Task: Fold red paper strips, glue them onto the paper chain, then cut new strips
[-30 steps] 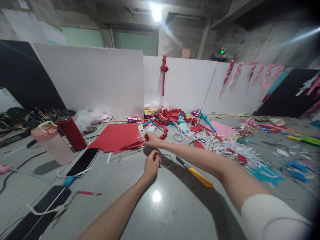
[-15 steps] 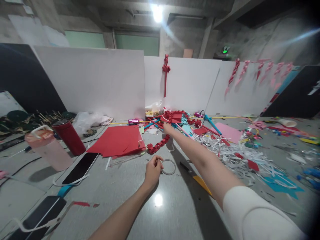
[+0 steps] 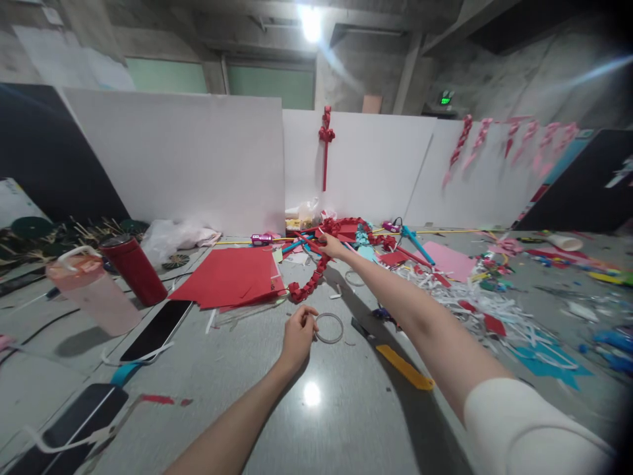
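Note:
My left hand (image 3: 299,332) is closed, its thumb and fingertips pinching the edge of a thin ring-shaped roll of tape (image 3: 330,341) just above the floor. My right hand (image 3: 333,246) is stretched forward into the pile of red paper decorations, its fingers pressed together. What is between those fingers, if anything, I cannot make out. A red paper chain (image 3: 307,289) curves from below my right hand down toward the left. Right of the tape roll lies a utility knife (image 3: 403,367) with a yellow handle, beside the shadow of my right arm.
Red paper sheets (image 3: 232,274) lie left of the chain. Further left stand a pink bottle (image 3: 93,297) and a red thermos (image 3: 133,270) near a phone (image 3: 157,331). White paper scraps (image 3: 459,310) spread across the right. Behind stands a white board (image 3: 182,165).
My right hand has gone slightly further forward, and its forearm has swung right, uncovering more of the knife. The red chain's upper part has shifted up. My left hand still holds the tape roll.

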The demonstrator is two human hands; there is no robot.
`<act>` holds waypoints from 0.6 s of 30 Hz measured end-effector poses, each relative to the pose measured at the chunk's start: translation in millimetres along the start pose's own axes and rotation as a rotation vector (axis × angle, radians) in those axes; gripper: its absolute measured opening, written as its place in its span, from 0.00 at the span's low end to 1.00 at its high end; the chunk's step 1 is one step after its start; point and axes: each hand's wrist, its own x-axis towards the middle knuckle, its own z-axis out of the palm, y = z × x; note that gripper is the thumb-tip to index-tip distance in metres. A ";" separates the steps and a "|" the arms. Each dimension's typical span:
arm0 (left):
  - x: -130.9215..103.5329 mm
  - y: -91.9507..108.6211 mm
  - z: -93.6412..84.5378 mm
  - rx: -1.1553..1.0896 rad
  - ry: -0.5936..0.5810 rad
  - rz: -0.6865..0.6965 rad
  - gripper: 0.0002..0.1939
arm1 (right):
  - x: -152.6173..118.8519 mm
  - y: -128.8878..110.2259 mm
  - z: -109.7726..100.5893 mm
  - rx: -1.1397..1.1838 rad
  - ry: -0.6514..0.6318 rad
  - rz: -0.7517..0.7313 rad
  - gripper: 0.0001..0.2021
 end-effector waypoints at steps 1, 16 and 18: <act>0.2 -0.7 -0.1 -0.002 -0.001 0.002 0.10 | 1.8 -4.1 -4.9 0.030 0.014 -0.030 0.12; -2.1 2.9 -0.6 -0.002 0.010 0.017 0.10 | 32.7 -81.4 -114.6 0.266 0.394 -0.246 0.19; -2.1 1.6 -0.3 -0.004 0.008 0.019 0.10 | 51.1 -91.7 -152.2 0.249 0.549 -0.318 0.20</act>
